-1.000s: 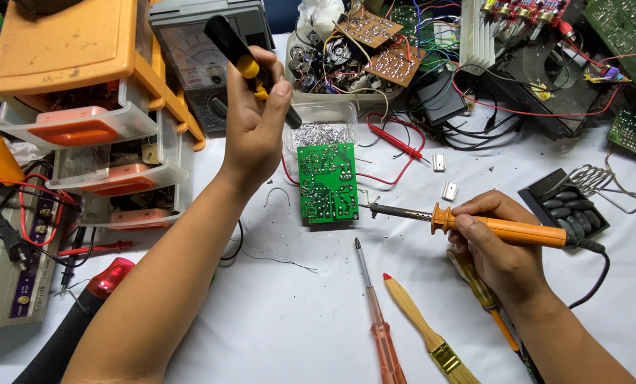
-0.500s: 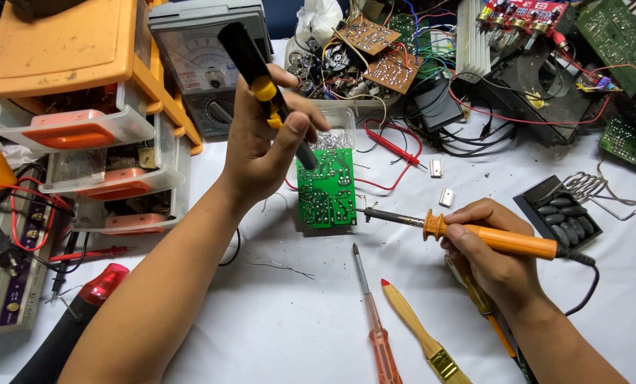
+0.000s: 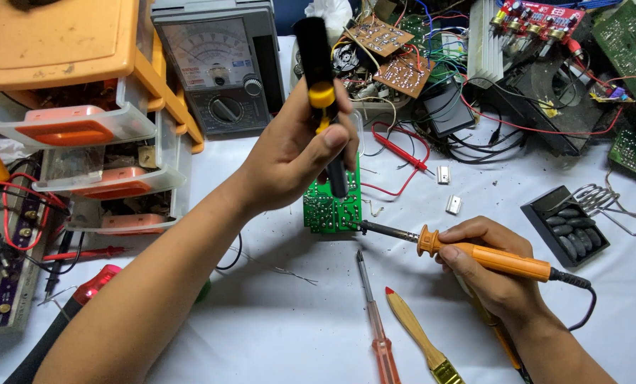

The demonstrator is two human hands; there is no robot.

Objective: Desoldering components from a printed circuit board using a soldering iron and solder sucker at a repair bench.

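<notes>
A green circuit board (image 3: 331, 208) lies solder side up on the white table. My left hand (image 3: 293, 153) grips a black and yellow desoldering pump (image 3: 320, 85), held upright with its tip down on the board. My right hand (image 3: 490, 274) holds an orange-handled soldering iron (image 3: 485, 256) by the handle. The iron's metal tip touches the board's lower right edge, just below the pump's tip.
A red-handled screwdriver (image 3: 375, 323) and a small brush (image 3: 421, 338) lie in front of the board. An orange drawer organiser (image 3: 83, 121) and an analogue meter (image 3: 215, 67) stand at the left. Loose boards and wires (image 3: 432, 78) crowd the back; a black iron stand (image 3: 563, 224) sits at the right.
My left hand has brought the pump down from above the board until its tip rests on it. The soldering iron has closed in on the board's edge.
</notes>
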